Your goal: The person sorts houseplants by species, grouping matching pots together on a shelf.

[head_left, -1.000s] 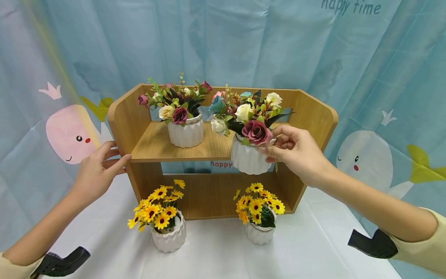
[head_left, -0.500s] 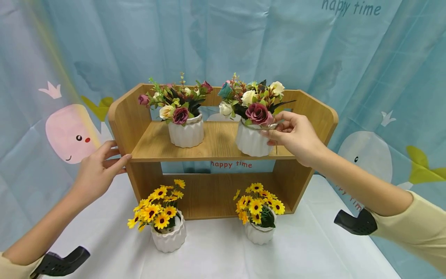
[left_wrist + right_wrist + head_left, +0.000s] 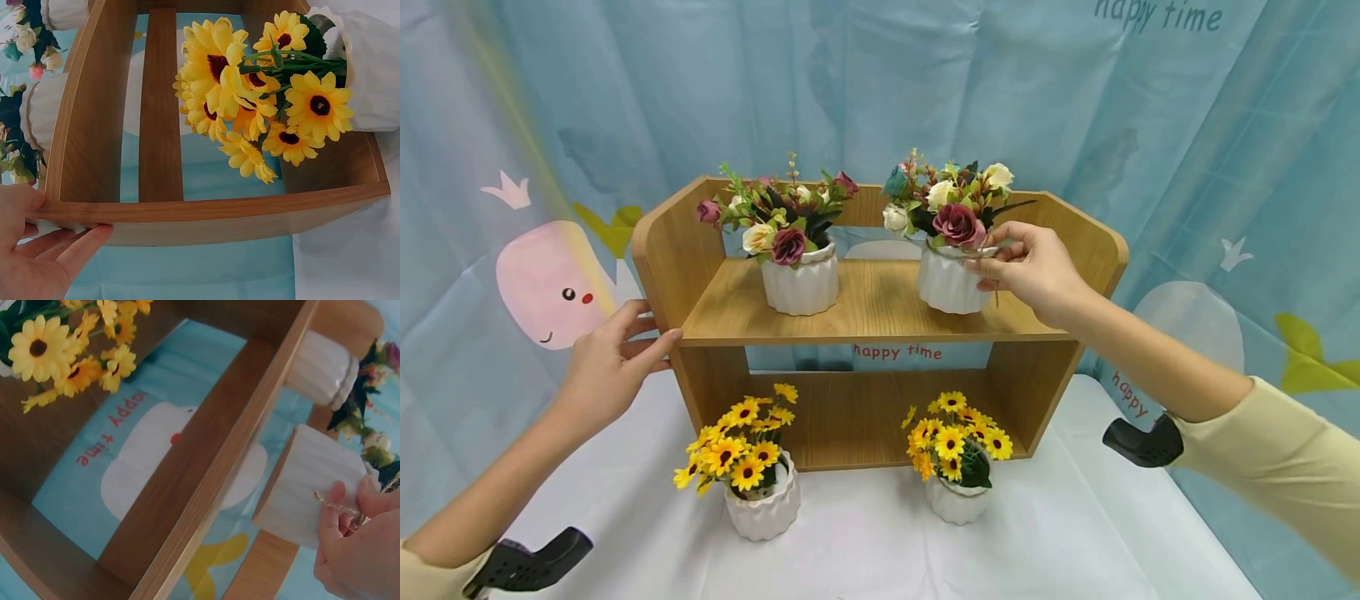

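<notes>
My right hand [image 3: 1037,271] pinches the twine-tied rim of a white fluted flowerpot [image 3: 953,282] holding artificial roses [image 3: 958,225]. In the head view this pot overlaps the right part of the upper board; the right wrist view shows its base [image 3: 275,487] beyond the board's front edge. My left hand [image 3: 613,358] grips the left side panel of the two-tier wooden shelf [image 3: 677,258], thumb on the front edge and fingers along the outer face [image 3: 250,230]. To the left on the upper board stands another white pot of roses [image 3: 802,282].
Two white pots of yellow sunflowers, one left [image 3: 763,504] and one right [image 3: 958,498], stand on the white tablecloth [image 3: 850,542] before the lower tier. A blue printed curtain [image 3: 910,83] hangs behind the shelf.
My right hand has raised the rose pot from in front of the upper board's edge and carried it back over the board, slightly right. My left hand stays on the side panel.
</notes>
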### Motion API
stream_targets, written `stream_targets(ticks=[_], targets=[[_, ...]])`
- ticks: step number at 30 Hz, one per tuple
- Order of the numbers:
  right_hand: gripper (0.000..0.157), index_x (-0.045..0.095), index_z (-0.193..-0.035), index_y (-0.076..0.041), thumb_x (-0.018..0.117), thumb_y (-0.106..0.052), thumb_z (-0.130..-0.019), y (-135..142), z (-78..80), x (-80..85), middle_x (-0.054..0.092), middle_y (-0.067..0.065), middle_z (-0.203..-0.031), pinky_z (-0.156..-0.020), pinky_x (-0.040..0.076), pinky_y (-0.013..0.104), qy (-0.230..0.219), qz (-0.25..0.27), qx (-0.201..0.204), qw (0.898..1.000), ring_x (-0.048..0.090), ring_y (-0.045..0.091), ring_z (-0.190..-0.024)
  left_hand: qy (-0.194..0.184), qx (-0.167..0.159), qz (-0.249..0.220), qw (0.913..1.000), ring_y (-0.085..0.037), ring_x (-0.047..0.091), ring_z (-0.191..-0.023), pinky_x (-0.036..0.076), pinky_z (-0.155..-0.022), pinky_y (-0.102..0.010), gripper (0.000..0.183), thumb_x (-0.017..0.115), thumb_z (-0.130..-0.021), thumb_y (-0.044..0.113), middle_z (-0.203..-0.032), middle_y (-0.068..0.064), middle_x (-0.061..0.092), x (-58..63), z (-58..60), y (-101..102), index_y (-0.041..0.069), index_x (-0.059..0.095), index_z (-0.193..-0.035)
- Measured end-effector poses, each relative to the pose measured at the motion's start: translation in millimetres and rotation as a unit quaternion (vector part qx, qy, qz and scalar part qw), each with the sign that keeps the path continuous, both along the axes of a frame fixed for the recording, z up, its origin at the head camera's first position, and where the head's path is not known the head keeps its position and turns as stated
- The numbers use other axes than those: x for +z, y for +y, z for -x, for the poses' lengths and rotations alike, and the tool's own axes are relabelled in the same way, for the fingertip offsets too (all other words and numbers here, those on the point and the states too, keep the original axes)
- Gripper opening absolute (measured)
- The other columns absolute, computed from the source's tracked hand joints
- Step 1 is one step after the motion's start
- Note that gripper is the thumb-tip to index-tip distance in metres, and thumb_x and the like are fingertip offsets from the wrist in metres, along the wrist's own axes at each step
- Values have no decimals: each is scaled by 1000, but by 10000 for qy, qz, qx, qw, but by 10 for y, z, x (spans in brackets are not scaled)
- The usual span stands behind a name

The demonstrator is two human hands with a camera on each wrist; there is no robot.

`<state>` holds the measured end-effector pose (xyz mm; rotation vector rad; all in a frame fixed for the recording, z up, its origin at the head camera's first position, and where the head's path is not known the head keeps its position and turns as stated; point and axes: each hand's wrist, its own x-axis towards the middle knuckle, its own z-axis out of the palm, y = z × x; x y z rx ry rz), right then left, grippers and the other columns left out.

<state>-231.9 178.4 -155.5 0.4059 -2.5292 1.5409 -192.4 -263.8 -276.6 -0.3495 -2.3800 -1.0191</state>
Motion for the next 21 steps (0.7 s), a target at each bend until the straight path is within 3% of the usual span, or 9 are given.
stream_targets(ticks=[11, 21], targets=[[15, 55, -108, 4, 63, -1, -97, -4, 203, -59, 63, 0, -76, -75, 61, 25, -100, -7, -56, 9999, 70, 6, -68, -80, -17, 11, 10000, -54, 66, -93, 50, -60, -4, 46, 63, -100, 15, -121, -41, 59, 1, 8, 1, -10, 49, -135], [19, 55, -109, 5, 66, -4, -96, 62, 266, -158, 62, 1, -74, -74, 61, 25, -131, -224, -112, 9996, 69, 7, -64, -38, -18, -16, 10000, -53, 67, -93, 50, -60, -4, 46, 63, -100, 15, -121, -41, 59, 1, 8, -2, -10, 48, -136]])
